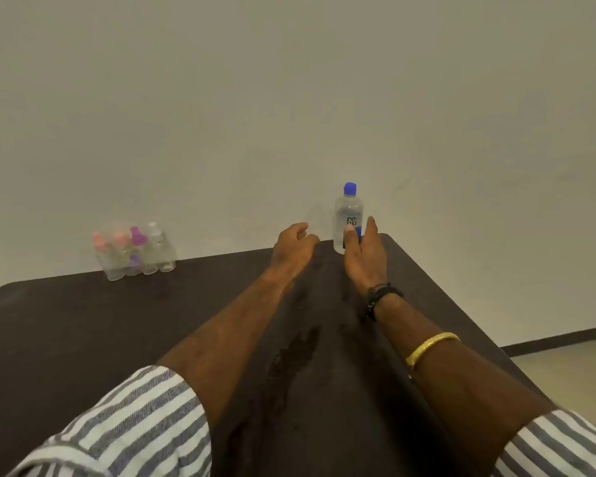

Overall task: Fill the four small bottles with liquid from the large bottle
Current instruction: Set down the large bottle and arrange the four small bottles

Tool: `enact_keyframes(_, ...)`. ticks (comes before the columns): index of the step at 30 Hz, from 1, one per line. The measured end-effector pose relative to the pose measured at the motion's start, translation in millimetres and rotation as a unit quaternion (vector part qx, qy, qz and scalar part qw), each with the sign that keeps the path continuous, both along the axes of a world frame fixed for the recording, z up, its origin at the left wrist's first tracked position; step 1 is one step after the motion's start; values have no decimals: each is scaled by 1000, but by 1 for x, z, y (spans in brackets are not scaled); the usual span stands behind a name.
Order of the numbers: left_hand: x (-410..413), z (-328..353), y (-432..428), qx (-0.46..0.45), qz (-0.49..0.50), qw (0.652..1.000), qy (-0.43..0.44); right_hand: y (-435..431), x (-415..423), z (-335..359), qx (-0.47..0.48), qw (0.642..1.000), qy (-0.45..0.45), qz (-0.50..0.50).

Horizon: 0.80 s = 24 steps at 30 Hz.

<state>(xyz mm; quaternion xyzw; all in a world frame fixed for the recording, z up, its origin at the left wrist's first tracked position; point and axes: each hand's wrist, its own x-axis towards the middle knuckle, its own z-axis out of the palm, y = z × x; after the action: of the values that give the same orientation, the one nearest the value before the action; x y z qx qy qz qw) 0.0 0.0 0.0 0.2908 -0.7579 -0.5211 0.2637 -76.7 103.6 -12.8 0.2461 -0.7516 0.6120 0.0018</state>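
- We see the large bottle (348,218) standing upright at the far right corner of the dark tabletop (117,325). It is clear, with a blue cap (350,188) screwed on and a dark label.
- The four small bottles (135,251) stand in a tight row at the far edge of the tabletop, left of centre and well apart from the large bottle. Two have pink caps, one purple and one clear or white.
- Our right hand (362,256) is spread wide at the large bottle. The thumb lies across the label and the fingers reach up along the bottle's right side. We cannot tell whether it touches yet.
- Our left hand (295,249) hovers just left of the large bottle, fingers loosely curled and holding nothing.
- A black wristband (381,294) and a gold bangle (430,346) sit on the right forearm. Striped sleeves (135,428) are rolled up on both arms.
- A darker wet-looking patch (293,352) marks the tabletop between the forearms.
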Motion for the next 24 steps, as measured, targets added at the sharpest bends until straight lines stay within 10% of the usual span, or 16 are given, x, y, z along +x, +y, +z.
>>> enact_keyframes(24, -83, -34, -1, 63, -122, 989, 53, -25, -60, -31, -43, 996, -68, 41)
